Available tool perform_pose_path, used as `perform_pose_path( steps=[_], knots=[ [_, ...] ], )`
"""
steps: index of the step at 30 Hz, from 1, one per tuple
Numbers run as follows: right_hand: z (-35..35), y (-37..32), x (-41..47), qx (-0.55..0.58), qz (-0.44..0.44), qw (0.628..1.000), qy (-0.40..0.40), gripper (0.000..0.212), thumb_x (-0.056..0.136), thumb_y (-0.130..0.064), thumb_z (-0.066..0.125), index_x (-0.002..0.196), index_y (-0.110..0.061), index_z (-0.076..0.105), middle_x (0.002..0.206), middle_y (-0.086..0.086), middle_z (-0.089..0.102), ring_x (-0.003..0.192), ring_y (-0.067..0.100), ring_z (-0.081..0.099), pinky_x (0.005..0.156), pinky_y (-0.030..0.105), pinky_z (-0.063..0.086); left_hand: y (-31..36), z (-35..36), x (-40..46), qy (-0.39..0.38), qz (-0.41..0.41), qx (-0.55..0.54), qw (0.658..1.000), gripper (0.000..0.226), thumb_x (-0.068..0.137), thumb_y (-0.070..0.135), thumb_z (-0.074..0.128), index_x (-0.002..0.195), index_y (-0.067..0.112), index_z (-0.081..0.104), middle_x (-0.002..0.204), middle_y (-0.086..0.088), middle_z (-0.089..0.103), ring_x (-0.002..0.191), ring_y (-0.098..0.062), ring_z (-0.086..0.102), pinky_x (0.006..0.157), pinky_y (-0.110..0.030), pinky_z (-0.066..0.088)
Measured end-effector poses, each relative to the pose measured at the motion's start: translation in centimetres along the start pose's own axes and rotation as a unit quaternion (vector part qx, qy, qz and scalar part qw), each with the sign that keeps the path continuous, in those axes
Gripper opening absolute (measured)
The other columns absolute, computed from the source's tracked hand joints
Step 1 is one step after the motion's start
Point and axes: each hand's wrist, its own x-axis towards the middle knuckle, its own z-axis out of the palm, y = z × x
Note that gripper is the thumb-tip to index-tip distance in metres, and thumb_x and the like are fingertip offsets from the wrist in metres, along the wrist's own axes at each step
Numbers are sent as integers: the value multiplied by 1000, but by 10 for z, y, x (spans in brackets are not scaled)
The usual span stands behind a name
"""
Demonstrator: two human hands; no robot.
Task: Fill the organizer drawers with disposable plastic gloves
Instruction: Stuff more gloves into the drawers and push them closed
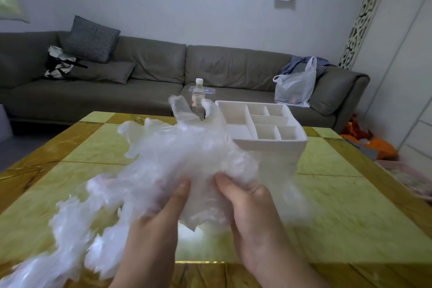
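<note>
A big crumpled bunch of clear plastic gloves (pixel 177 154) is lifted above the table in front of me. My left hand (pixel 161 213) grips its lower edge with the thumb on top. My right hand (pixel 247 206) grips the same bunch from the right, thumb pressed into the plastic. More clear gloves (pixel 70 236) lie spread on the table at the lower left. The white organizer (pixel 268 142) stands on the table just beyond the bunch, to the right; its top compartments look empty. Its lower front is partly hidden by the gloves.
A yellow-green glossy table (pixel 327 206) fills the foreground. A water bottle (pixel 198 96) stands behind the gloves. A grey sofa (pixel 152 65) runs along the wall with cushions, a tote bag and a white plastic bag (pixel 295 86). Orange items (pixel 374 145) lie on the floor at right.
</note>
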Motion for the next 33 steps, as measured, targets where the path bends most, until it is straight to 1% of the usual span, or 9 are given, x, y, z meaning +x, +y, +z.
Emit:
perform_pose_path(
  steps=[4,7,10,13,16,19,23,29,33],
  knots=[
    [-18,-8,12,-161,-71,982,76,7,95,-10,77,94,-9,83,90,9,82,88,29,80,88,55,64,-4,1,15,-112,-50,-262,957,39,83,15,67,120,5,69,116,-17,76,102,-29,76,85,-40,64],
    [-46,-30,22,-259,-57,962,66,7,97,-13,75,96,-14,82,85,3,82,79,21,80,77,39,65,3,-4,25,-120,-65,-265,955,50,55,17,85,98,0,65,90,-22,74,57,-21,69,43,-23,53],
    [-82,-53,39,-366,-45,928,50,7,98,-13,74,98,-18,79,86,-5,82,80,15,80,78,36,64,-2,-1,34,-89,-49,-171,980,30,85,-2,63,113,8,69,96,-25,74,71,-27,73,57,-30,57],
    [-112,-66,54,-475,-34,878,40,12,98,-15,76,87,-22,76,76,-15,79,67,1,75,64,20,56,-13,4,32,15,114,76,990,38,93,-8,60,109,26,67,105,-2,75,102,-24,71,79,-35,53],
    [-124,-65,68,-544,-13,839,3,7,97,-17,75,91,-20,76,81,-8,80,73,8,76,68,31,61,1,22,12,-64,364,218,903,33,86,9,61,104,36,65,108,10,67,105,-12,65,85,-25,50],
    [-123,-63,74,-574,-25,818,-8,4,92,-15,73,90,-18,72,80,-4,77,75,13,74,65,34,59,7,67,7,-237,455,360,779,33,94,8,55,110,34,67,120,19,60,113,-4,60,88,-17,47],
    [-125,-65,75,-568,-21,821,-45,16,87,-13,67,72,-20,70,66,-8,73,60,5,67,51,20,45,-21,117,27,-301,321,565,697,61,96,10,46,149,40,41,139,15,46,128,-13,48,92,-30,51],
    [-136,-61,87,-610,-28,792,16,2,83,-17,72,84,-16,74,77,3,76,64,21,74,43,25,51,-36,131,60,-302,189,666,655,46,99,35,49,145,35,48,147,-1,40,132,-30,45,109,-37,41],
    [-137,-57,87,-658,-86,745,67,17,87,-18,72,71,-14,69,74,2,71,74,25,70,57,28,55,-36,136,74,-342,154,656,655,50,98,40,52,148,37,48,153,-1,38,134,-28,49,114,-32,38]
  ],
)
